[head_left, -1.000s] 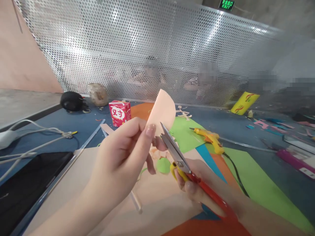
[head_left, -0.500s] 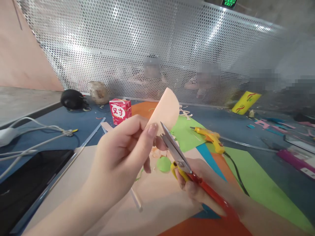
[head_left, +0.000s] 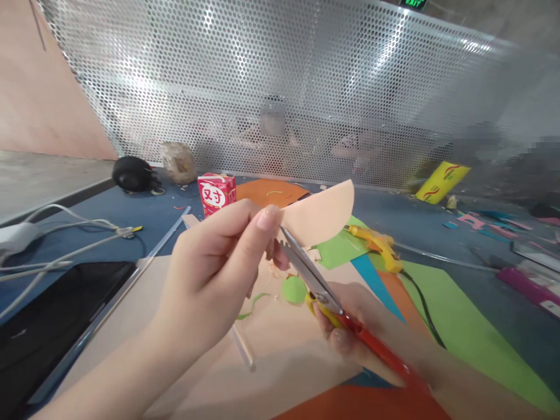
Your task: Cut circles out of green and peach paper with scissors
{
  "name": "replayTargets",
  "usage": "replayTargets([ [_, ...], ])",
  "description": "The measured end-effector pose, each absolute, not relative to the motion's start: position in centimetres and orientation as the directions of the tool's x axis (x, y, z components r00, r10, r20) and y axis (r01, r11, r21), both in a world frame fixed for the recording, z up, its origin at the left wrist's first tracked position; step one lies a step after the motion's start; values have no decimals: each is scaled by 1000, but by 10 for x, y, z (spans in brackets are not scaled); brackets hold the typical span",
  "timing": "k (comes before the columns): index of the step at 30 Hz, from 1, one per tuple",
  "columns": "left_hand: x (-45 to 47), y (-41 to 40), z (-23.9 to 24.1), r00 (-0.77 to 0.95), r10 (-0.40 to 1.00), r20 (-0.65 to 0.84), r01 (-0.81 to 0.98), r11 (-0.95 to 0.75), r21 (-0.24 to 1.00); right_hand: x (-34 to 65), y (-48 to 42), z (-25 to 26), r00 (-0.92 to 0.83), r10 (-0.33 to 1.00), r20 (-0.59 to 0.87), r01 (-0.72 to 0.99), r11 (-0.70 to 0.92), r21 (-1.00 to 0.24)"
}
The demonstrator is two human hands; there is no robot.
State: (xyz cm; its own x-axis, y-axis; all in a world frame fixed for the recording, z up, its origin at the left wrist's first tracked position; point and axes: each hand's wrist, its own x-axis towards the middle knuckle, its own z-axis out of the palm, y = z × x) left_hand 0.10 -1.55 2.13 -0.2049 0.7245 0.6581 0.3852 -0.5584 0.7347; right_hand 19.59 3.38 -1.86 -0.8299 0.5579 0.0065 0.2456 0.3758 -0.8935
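Note:
My left hand (head_left: pixel 219 262) pinches a pale peach piece of paper (head_left: pixel 321 216) between thumb and fingers. The piece has one straight edge and one rounded edge, like a half disc. My right hand (head_left: pixel 350 321) grips a pair of scissors (head_left: pixel 315 283) with red and yellow handles. Their blades point up and left, and the tips lie close to the paper's lower edge beside my left fingertips. Whether the blades touch the paper I cannot tell. Below the blades, a green paper circle (head_left: pixel 293 289) lies on a large peach sheet (head_left: pixel 210 373).
A yellow glue gun (head_left: pixel 378 248) with a black cord lies on green paper at right. A red printed box (head_left: pixel 216 194) stands behind my left hand. At left are a black phone (head_left: pixel 56 326) and white cables (head_left: pixel 65 265). A perforated metal panel (head_left: pixel 280 70) rises behind the table.
The peach paper has turned clockwise in my left hand, from pointing steeply up to leaning out to the right. The scissors have shifted slightly left, following the left fingertips.

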Motion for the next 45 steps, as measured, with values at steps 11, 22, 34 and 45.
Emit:
replayTargets([
  [11,1,-16,18,-225,780,584,282,-522,805,199,33,-18,-828,558,-43,248,297,-922],
  [22,1,-14,19,-244,796,554,264,-495,828,199,34,-21,-827,560,-58,269,303,-914],
  [34,2,-15,22,-284,751,596,181,-568,803,197,34,-27,-824,565,46,142,284,-948],
  [45,3,-14,18,-301,676,672,326,-590,739,198,34,-22,-820,572,8,205,306,-930],
])
